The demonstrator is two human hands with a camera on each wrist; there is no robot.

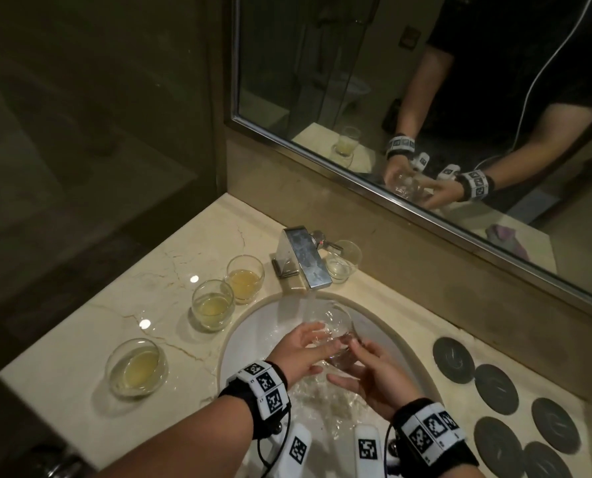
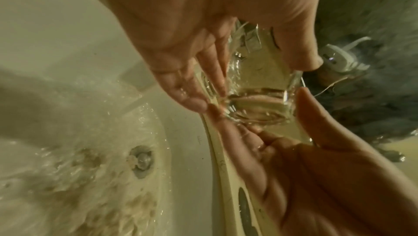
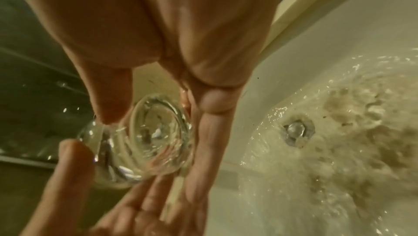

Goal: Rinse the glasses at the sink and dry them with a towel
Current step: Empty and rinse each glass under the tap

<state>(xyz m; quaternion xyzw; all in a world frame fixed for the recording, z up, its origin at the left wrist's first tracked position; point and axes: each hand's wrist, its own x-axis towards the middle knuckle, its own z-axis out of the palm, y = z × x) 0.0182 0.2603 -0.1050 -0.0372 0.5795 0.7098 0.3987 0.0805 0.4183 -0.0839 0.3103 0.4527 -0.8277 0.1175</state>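
Note:
A clear glass (image 1: 332,326) is held tilted under the water running from the chrome faucet (image 1: 303,260) over the white sink (image 1: 242,326). My left hand (image 1: 308,339) grips its left side with thumb and fingers. My right hand (image 1: 353,357) grips the base from the right. In the left wrist view the glass (image 2: 260,82) sits between the left thumb and fingers. In the right wrist view its thick base (image 3: 156,132) shows between the right thumb and fingers. Water swirls round the drain (image 3: 295,130). A purple cloth (image 1: 505,236) shows only as a mirror reflection.
Three glasses with yellow liquid stand on the marble counter left of the sink: (image 1: 245,277), (image 1: 213,305), (image 1: 136,367). An empty glass (image 1: 342,260) stands right of the faucet. Several dark round coasters (image 1: 453,358) lie on the right. A mirror (image 1: 425,98) backs the counter.

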